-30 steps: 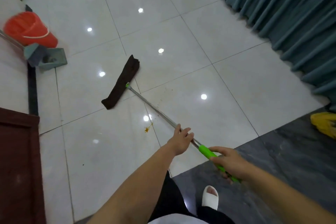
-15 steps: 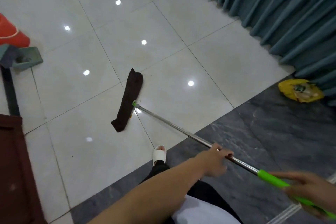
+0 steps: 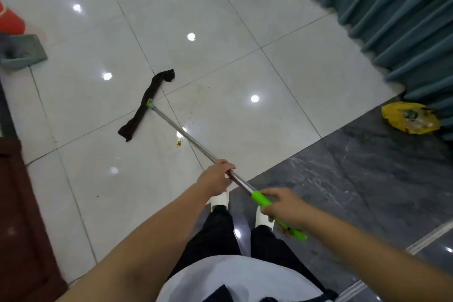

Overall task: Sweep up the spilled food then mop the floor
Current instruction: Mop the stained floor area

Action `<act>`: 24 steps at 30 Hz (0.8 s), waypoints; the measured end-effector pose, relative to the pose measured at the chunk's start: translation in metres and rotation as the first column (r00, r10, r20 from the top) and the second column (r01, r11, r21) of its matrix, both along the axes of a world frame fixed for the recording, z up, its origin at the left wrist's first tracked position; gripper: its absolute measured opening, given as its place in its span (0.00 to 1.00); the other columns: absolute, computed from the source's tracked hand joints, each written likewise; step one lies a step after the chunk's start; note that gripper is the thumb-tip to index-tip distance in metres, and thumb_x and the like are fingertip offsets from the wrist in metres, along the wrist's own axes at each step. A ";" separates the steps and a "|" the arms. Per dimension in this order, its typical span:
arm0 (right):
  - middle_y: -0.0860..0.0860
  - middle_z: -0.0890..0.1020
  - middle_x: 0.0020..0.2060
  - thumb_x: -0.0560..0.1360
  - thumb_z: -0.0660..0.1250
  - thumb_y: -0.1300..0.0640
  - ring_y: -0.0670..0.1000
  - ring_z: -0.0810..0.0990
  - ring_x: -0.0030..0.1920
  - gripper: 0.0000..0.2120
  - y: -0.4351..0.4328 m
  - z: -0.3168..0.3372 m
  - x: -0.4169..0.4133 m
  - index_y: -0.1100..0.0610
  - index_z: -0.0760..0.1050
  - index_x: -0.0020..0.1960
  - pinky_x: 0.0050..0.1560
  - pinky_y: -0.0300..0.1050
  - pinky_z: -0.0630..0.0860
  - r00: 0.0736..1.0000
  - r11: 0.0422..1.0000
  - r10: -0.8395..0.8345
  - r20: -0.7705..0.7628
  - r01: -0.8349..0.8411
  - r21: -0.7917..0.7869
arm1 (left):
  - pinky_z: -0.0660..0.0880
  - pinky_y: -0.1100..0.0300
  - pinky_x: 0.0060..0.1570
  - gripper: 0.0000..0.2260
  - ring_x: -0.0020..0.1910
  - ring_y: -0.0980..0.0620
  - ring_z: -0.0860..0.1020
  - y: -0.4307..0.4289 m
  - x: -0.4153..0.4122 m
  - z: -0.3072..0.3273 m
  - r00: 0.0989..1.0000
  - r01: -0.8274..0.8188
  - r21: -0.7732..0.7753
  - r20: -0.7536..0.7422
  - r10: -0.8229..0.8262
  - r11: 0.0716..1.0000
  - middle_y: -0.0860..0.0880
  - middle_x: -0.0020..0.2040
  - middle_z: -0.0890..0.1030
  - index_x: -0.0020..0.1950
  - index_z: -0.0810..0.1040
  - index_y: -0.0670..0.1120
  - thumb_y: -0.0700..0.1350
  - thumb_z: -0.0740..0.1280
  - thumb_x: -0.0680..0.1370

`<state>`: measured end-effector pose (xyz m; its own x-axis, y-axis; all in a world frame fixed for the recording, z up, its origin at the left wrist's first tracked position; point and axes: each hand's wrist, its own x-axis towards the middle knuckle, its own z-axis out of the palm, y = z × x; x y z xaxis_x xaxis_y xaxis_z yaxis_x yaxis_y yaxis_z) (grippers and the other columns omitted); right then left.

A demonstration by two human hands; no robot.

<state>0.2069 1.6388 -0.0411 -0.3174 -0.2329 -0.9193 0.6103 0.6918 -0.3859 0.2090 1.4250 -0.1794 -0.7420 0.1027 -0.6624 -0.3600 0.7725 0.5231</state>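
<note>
I hold a mop with a dark brown cloth head [image 3: 146, 104] lying flat on the white tiles, a metal pole [image 3: 186, 137] and a green grip [image 3: 261, 198]. My left hand [image 3: 217, 178] is closed around the metal pole. My right hand [image 3: 285, 208] grips the green handle behind it. A small orange-yellow food spill [image 3: 179, 143] with dark specks lies on the tile just left of the pole, between the mop head and my hands.
A grey-green dustpan [image 3: 23, 52] and a red bucket [image 3: 9, 21] sit at the far left. Dark red furniture [image 3: 19, 216] runs along the left edge. Teal curtains [image 3: 392, 14] hang at right, a yellow bag [image 3: 410, 117] below them. Dark marble floor [image 3: 355, 179] lies underfoot.
The mop head has been pushed forward again, away from me, past the orange spill. Both hands have slid forward with the pole, and my view has swung back left.
</note>
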 end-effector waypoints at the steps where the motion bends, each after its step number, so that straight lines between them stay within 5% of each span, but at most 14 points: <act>1: 0.56 0.78 0.34 0.74 0.64 0.63 0.50 0.73 0.23 0.20 -0.022 -0.006 -0.004 0.47 0.75 0.63 0.23 0.38 0.70 1.000 1.000 0.017 -0.019 -0.017 -0.005 | 0.70 0.52 0.66 0.19 0.64 0.46 0.74 -0.020 -0.004 -0.003 1.000 -0.018 -0.022 -0.004 0.018 1.000 0.48 0.71 0.69 0.68 0.75 0.48 0.41 0.68 0.77; 6: 0.56 0.79 0.53 0.74 0.69 0.59 0.54 0.80 0.38 0.22 -0.124 -0.046 -0.030 0.51 0.72 0.67 0.27 0.41 0.76 0.996 0.999 0.032 -0.078 -0.032 -0.008 | 0.61 0.57 0.71 0.21 0.74 0.45 0.65 -0.108 -0.022 -0.019 0.980 -0.199 -0.091 -0.023 0.197 0.976 0.44 0.77 0.63 0.71 0.73 0.48 0.39 0.65 0.78; 9: 0.62 0.80 0.52 0.72 0.65 0.62 0.61 0.83 0.43 0.19 -0.165 -0.069 -0.043 0.58 0.72 0.62 0.37 0.51 0.82 0.995 0.996 0.082 -0.058 -0.081 0.023 | 0.69 0.58 0.64 0.23 0.69 0.44 0.70 -0.141 -0.032 -0.029 0.900 -0.436 -0.053 0.004 0.437 0.899 0.44 0.75 0.67 0.73 0.71 0.48 0.35 0.59 0.78; 11: 0.63 0.79 0.51 0.73 0.64 0.62 0.61 0.82 0.42 0.14 -0.181 -0.083 -0.048 0.60 0.72 0.58 0.33 0.48 0.79 0.992 0.992 0.116 -0.054 -0.113 0.056 | 0.72 0.58 0.56 0.25 0.66 0.43 0.73 -0.151 -0.034 -0.037 0.853 -0.518 -0.029 0.058 0.519 0.855 0.43 0.74 0.68 0.74 0.70 0.50 0.35 0.57 0.78; 17: 0.57 0.79 0.56 0.77 0.62 0.59 0.57 0.78 0.47 0.13 -0.179 -0.119 -0.048 0.58 0.74 0.62 0.29 0.41 0.72 0.947 0.963 0.256 -0.192 -0.234 0.130 | 0.65 0.57 0.68 0.26 0.74 0.45 0.65 -0.145 -0.033 -0.056 0.883 -0.461 -0.045 0.079 0.463 0.886 0.44 0.77 0.64 0.77 0.65 0.50 0.37 0.58 0.79; 21: 0.58 0.77 0.62 0.79 0.63 0.57 0.60 0.79 0.55 0.19 -0.123 -0.117 -0.038 0.59 0.71 0.69 0.46 0.46 0.78 0.938 0.959 0.272 -0.216 -0.244 0.146 | 0.55 0.54 0.74 0.26 0.78 0.46 0.56 -0.118 -0.020 -0.063 0.941 -0.287 -0.104 0.157 0.301 0.952 0.46 0.81 0.51 0.80 0.57 0.51 0.45 0.60 0.82; 24: 0.57 0.79 0.55 0.78 0.65 0.56 0.57 0.78 0.41 0.18 -0.063 -0.119 -0.029 0.57 0.73 0.66 0.31 0.43 0.75 0.958 0.975 0.208 -0.198 -0.188 0.116 | 0.54 0.53 0.75 0.30 0.79 0.46 0.54 -0.073 -0.007 -0.065 0.945 -0.279 -0.061 0.162 0.286 0.958 0.46 0.81 0.50 0.81 0.51 0.51 0.45 0.61 0.82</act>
